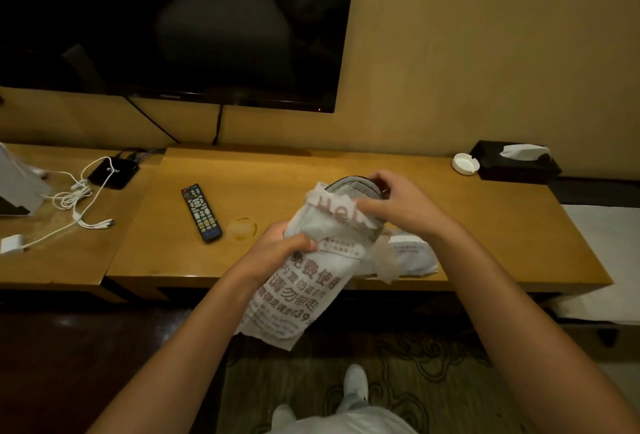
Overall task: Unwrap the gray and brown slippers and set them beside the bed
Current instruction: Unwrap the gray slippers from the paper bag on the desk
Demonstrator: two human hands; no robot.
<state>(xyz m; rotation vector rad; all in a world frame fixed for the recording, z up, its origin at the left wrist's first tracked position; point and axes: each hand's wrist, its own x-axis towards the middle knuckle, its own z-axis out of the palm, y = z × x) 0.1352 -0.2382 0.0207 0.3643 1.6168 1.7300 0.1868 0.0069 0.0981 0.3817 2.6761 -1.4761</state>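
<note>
I hold a white paper wrapper (304,281) printed with red letters and dark Chinese text, lifted above the front edge of the wooden desk (311,170). The gray slipper (356,185) pokes out of its torn top end. My left hand (277,246) grips the wrapper around its middle. My right hand (391,205) is closed on the slipper's exposed end and the torn paper edge there. A second wrapped package (412,257) lies on the desk just right of the held one, partly hidden behind loose paper.
A black remote (202,212) lies left of my hands, with a set-top box (114,173) and white cables (74,198) further left. A white ashtray (465,163) and black tissue box (517,163) stand at the back right. A TV (173,24) hangs above. White bedding (606,260) borders the right.
</note>
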